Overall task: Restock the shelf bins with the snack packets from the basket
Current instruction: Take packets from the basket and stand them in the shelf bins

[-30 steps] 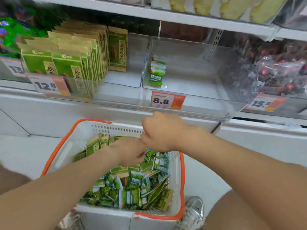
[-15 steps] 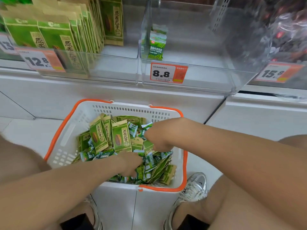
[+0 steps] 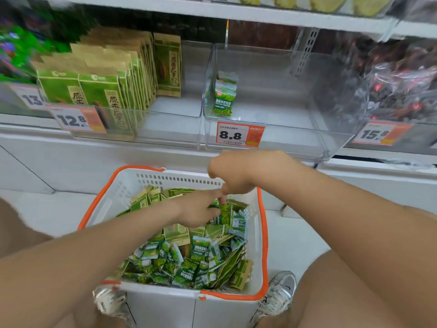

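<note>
Filling the basket (image 3: 165, 179) are green packets (image 3: 189, 259); the clear bin (image 3: 283, 110) holds perhaps two.

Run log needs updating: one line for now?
left hand: grips snack packets in basket | right hand: over them, grip unclear | 8.8 bin: nearly empty

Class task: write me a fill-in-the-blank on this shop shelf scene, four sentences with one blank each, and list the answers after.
1. The white basket has an ____ rim.
2. The price tag on the nearly empty clear bin reads ____.
3. The left hand and right hand meet over the loose packets in the ____.
4. The tall brown-and-green packets stand in the bin tagged ____.

Missing words: orange; 8.8; basket; 12.8
</note>
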Available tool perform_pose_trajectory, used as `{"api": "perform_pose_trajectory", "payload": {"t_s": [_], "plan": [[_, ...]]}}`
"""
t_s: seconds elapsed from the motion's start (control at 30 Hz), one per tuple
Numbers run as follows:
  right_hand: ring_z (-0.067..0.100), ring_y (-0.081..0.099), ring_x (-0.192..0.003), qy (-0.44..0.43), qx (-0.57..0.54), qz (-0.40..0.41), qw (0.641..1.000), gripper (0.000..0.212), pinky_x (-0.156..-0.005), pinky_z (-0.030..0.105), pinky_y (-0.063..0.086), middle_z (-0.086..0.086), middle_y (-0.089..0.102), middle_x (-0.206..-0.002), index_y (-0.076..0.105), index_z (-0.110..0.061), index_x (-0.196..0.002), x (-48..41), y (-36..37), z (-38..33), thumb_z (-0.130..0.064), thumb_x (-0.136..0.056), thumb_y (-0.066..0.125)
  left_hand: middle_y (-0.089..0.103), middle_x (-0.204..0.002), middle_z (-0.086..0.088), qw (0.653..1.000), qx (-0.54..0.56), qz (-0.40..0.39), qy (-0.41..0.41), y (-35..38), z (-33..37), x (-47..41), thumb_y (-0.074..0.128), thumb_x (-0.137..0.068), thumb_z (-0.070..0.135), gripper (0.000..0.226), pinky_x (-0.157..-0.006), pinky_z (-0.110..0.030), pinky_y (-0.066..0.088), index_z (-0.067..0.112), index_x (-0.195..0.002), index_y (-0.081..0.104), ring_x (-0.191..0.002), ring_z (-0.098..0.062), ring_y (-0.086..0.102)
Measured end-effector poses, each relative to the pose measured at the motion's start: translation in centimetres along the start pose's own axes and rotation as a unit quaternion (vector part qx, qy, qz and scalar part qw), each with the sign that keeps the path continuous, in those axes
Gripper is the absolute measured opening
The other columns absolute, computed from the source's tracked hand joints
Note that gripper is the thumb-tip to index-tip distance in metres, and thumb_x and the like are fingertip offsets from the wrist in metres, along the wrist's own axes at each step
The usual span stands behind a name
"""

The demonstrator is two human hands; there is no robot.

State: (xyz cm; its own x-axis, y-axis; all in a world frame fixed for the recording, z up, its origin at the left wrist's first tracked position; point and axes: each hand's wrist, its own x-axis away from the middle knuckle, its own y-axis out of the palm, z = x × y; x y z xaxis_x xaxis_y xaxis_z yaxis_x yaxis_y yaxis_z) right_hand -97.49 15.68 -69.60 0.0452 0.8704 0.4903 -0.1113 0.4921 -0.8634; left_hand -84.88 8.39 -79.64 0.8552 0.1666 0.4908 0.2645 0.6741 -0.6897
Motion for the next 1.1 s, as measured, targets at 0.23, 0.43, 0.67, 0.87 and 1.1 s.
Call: {"api": "perform_pose_trajectory", "payload": {"t_s": [0.23, 0.43, 0.67, 0.87, 1.1], "plan": [[0.03, 0.072, -0.089, 0.066, -0.113, 0.102, 0.986, 0.042, -0.077, 0.047, 0.062, 0.01, 0.068, -0.107, 0.055, -0.017, -0.126, 1.8, -5.1, 1.4, -0.028, -0.087, 0.066, 0.066, -0.093, -0.007, 0.991, 0.011, 0.111, 0.074, -9.5, 5.4, 5.0, 0.059, -0.102, 0.01, 0.006, -0.074, -0.034, 0.055, 0.015, -0.099, 0.062, -0.08, -0.016, 0.065], [0.022, 0.078, -0.071, 0.085, -0.414, 0.16, 0.892, 0.019, -0.064, 0.04, 0.066, 0.011, 0.075, -0.101, 0.062, -0.015, -0.118, 4.7, -8.3, 4.1, -0.026, -0.105, 0.053, 0.06, -0.111, 0.005, 0.945, 0.095, 0.31, 0.047, -14.6, 6.6, 7.3, 0.074, -0.096, 0.033, 0.028, -0.081, -0.038, 0.055, 0.032, -0.12, 0.058, -0.082, -0.01, 0.065], [0.025, 0.079, -0.075, 0.156, -0.598, 0.307, 0.724, 0.029, -0.067, 0.036, 0.066, 0.014, 0.07, -0.122, 0.07, 0.003, -0.109, 3.0, -7.7, 5.6, -0.02, -0.108, 0.054, 0.08, -0.092, -0.009, 0.818, 0.352, 0.437, 0.123, -16.6, 6.1, 4.5, 0.073, -0.098, 0.016, 0.006, -0.082, -0.032, 0.062, 0.017, -0.103, 0.077, -0.09, -0.02, 0.078], [0.017, 0.079, -0.082, 0.124, -0.619, 0.302, 0.714, 0.029, -0.077, 0.036, 0.066, 0.005, 0.08, -0.095, 0.077, -0.012, -0.105, 2.0, -8.4, 6.0, -0.035, -0.088, 0.083, 0.08, -0.081, 0.001, 0.797, 0.34, 0.486, 0.114, -17.3, 5.9, 3.2, 0.07, -0.099, 0.011, 0.015, -0.067, -0.018, 0.057, 0.022, -0.094, 0.078, -0.074, -0.008, 0.075], [0.014, 0.078, -0.086, 0.114, -0.565, 0.323, 0.751, 0.032, -0.09, 0.041, 0.062, 0.0, 0.081, -0.09, 0.076, -0.018, -0.109, 0.2, -8.4, 8.4, -0.022, -0.08, 0.09, 0.078, -0.082, 0.01, 0.818, 0.253, 0.499, 0.132, -18.0, 5.2, 2.1, 0.065, -0.102, 0.014, 0.019, -0.073, -0.016, 0.053, 0.026, -0.1, 0.078, -0.076, 0.0, 0.068]]}}
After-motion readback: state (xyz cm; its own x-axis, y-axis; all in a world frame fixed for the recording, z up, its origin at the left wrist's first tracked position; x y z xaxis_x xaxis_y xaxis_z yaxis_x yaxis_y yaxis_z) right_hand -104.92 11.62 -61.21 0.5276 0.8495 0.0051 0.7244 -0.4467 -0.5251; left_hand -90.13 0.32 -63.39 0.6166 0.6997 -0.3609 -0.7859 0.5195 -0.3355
